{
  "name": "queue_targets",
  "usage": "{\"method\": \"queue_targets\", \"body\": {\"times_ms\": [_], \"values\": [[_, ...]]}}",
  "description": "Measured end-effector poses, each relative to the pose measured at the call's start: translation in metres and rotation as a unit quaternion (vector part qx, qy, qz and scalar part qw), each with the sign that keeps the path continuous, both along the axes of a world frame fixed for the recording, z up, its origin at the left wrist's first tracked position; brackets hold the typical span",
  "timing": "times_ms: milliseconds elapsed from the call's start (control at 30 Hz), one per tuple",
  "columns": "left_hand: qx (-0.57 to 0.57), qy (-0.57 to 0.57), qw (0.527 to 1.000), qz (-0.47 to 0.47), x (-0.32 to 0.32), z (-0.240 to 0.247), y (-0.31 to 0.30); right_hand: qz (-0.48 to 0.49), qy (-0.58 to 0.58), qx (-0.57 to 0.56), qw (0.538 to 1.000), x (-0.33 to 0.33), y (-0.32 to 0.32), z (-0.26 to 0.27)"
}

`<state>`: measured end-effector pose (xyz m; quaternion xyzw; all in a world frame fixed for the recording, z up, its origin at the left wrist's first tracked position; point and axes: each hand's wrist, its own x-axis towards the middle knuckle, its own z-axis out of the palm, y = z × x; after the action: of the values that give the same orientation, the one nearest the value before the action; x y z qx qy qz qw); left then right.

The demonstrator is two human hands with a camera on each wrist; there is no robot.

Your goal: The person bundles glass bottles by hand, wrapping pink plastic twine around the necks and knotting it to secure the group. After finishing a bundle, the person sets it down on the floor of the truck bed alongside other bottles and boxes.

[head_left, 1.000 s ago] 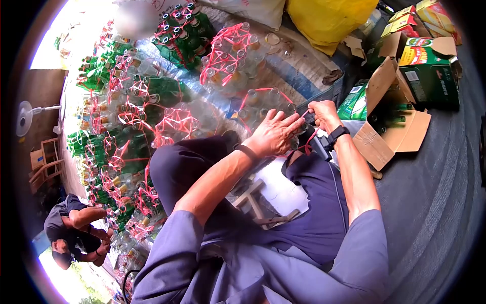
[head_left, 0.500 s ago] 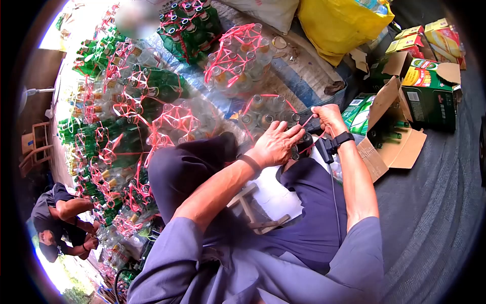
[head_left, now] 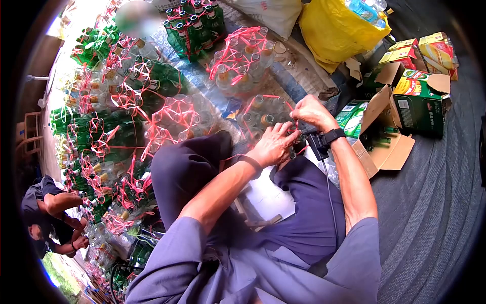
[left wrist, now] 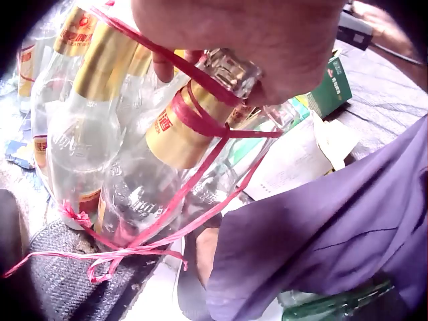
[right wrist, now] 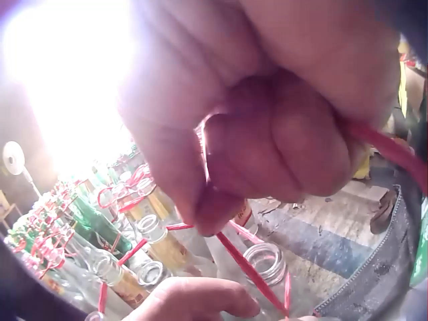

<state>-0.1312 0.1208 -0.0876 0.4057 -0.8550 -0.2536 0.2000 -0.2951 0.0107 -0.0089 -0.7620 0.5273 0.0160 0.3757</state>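
Note:
A bundle of clear glass bottles with gold neck labels stands in front of the person, ringed by pink plastic string. Across the bottle tops lies the left hand, its fingers reaching forward over the necks. In the left wrist view, that hand covers the mouth of a tilted bottle. The right hand is curled just beyond the left fingertips and pinches the string, which runs down from the thumb and finger toward the bottles in the right wrist view. Loose string ends trail low beside the bundle.
Many tied bundles of green bottles and clear bottles fill the left side and back. At right are an open carton holding green bottles and a green beer box. A yellow bag stands behind. Another person crouches at left.
The right hand has come in from the right, closer to the left hand and bottles; the stretch of string between them is shorter. The left hand stays on the bottles. The head view has shifted slightly.

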Motion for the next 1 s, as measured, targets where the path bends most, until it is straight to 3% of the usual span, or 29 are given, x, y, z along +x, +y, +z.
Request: {"method": "queue_targets", "body": {"times_ms": [33,200,300,433,667,867,967,1000], "values": [[0.004,-0.002,1.0,-0.004,0.0,0.0,0.0,0.034,-0.043,0.004,0.998,-0.009,-0.005,-0.035],[0.019,-0.023,0.999,-0.015,-0.001,0.003,-0.002,0.154,-0.008,-0.066,0.986,0.007,-0.016,-0.045],[0.023,-0.022,0.999,-0.023,-0.001,0.005,-0.003,-0.101,0.016,0.049,0.994,0.016,-0.02,-0.037],[0.03,-0.042,0.998,-0.026,-0.002,0.005,-0.005,-0.059,0.057,-0.069,0.994,0.003,-0.028,-0.068],[0.026,-0.044,0.998,-0.023,-0.004,0.003,-0.007,-0.117,0.027,-0.04,0.992,-0.013,-0.038,-0.073],[0.03,-0.035,0.998,-0.03,-0.005,0.009,-0.008,-0.158,-0.085,0.058,0.982,-0.026,-0.033,-0.102],[0.057,0.009,0.998,-0.02,-0.004,0.01,-0.008,-0.18,-0.111,0.133,0.968,-0.03,-0.031,-0.114],[0.101,0.075,0.992,0.023,-0.003,0.009,-0.008,-0.179,-0.118,0.157,0.964,-0.031,-0.031,-0.115]]}}
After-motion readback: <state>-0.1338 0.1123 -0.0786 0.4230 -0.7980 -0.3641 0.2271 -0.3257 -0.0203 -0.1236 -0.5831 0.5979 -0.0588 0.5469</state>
